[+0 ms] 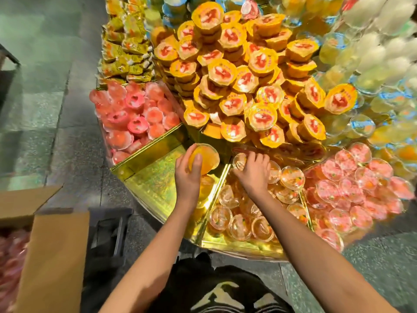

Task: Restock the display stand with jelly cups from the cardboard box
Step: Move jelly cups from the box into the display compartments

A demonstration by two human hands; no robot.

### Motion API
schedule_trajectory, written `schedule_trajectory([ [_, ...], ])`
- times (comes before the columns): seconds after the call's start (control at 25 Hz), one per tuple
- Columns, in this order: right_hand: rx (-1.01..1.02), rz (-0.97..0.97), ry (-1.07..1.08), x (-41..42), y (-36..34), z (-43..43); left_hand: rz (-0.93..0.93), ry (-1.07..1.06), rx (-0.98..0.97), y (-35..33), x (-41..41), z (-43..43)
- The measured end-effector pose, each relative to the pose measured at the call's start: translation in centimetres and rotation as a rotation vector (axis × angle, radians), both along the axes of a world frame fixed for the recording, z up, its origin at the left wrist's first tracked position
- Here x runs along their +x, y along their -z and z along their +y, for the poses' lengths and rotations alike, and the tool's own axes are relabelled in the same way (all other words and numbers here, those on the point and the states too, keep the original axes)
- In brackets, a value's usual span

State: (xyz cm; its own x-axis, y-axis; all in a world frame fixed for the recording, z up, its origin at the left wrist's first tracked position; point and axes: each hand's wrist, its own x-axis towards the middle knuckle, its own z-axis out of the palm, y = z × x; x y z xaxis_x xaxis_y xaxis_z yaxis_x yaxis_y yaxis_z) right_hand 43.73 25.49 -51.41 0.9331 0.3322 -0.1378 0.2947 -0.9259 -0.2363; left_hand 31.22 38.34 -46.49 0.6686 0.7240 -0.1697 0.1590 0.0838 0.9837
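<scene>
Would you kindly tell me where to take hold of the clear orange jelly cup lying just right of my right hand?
Take the clear orange jelly cup by its wide rim, coming from above. Its round lid faces up and toward you, tilted, while neighbouring cups crowd its body, so the rim's opposite edges probably offer the only free grip.

Glossy gold-foil display stand (155, 184); matt cardboard box (54, 256).

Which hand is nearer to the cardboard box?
The left hand. It grips an orange jelly cup over the gold compartment, up and right of the cardboard box; the right hand touches clear cups farther right.
</scene>
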Motion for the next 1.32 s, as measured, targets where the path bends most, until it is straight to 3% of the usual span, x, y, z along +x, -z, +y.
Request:
schedule_trajectory([
  [0.44,-0.075,-0.005,-0.034,0.1,0.5,-1.0,-0.014,0.072,0.013,1.4,3.7,0.7],
  [0.52,0.048,-0.001,-0.008,-0.3,-0.1,-1.8,-0.012,0.103,0.003,1.7,3.8,0.6],
  [0.6,0.308,0.020,0.100,-1.1,-1.4,-3.2,0.000,0.194,-0.035,1.9,3.9,0.6],
  [0.68,0.610,0.112,0.183,-1.7,-3.2,-4.9,0.003,0.353,-0.061,1.9,4.0,0.1],
  [0.76,0.780,0.256,0.143,-2.2,-5.0,-6.2,-0.019,0.507,-0.084,1.3,4.1,-0.9],
  [0.92,0.867,0.491,0.026,-3.0,-7.1,-8.2,-0.082,0.691,-0.098,0.5,4.6,-3.9],
  [1.04,0.982,0.569,0.077,-3.3,-8.0,-10.7,-0.094,0.750,-0.102,0.3,4.9,-6.3],
  [1.16,1.110,0.729,0.169,-3.9,-8.2,-13.3,-0.108,0.732,-0.129,0.4,4.7,-8.8],
  [1.32,1.061,0.715,0.184,-3.7,-8.0,-16.9,-0.058,0.608,-0.149,1.1,4.9,-12.2],
])
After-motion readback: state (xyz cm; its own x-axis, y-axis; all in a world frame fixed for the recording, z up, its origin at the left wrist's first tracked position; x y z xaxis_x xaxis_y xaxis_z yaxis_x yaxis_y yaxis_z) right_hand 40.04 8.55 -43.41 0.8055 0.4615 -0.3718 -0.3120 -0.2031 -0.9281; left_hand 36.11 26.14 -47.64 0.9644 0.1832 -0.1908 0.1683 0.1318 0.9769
